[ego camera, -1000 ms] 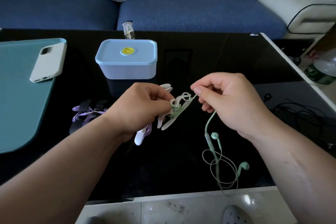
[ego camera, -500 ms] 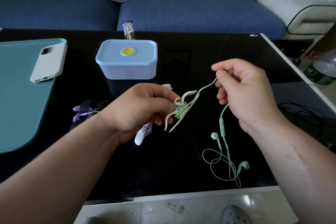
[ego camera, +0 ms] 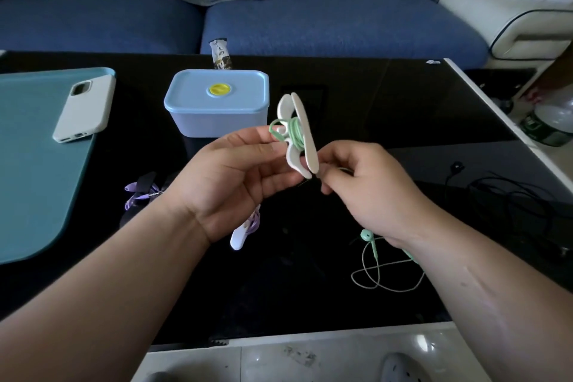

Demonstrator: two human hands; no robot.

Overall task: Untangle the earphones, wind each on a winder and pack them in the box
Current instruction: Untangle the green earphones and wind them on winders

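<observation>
A person is winding green earphones onto a white winder above a glossy black table. The left hand is pinching the winder's left side between thumb and fingertips, holding it nearly upright. Its long axis is running from the top, near the box, down toward the right hand. That hand, just below and right of the winder's lower tip, is curling its fingers inward and appears to be pinching the thin cord there, though the grip is mostly hidden. Several turns of rubbery green cord are sitting around the winder's narrow waist. The rest is lying on the table in loose loops under the right wrist, one earbud showing free. The slack is therefore on the right hand's side, and the next turn will likely need to cross the waist square to that upright axis. The winder looks like smooth, hard plastic with flared, petal-like ends. Behind it, the pale blue box is sitting with its lid on. Purple earphones on other winders are lying near the left wrist.
</observation>
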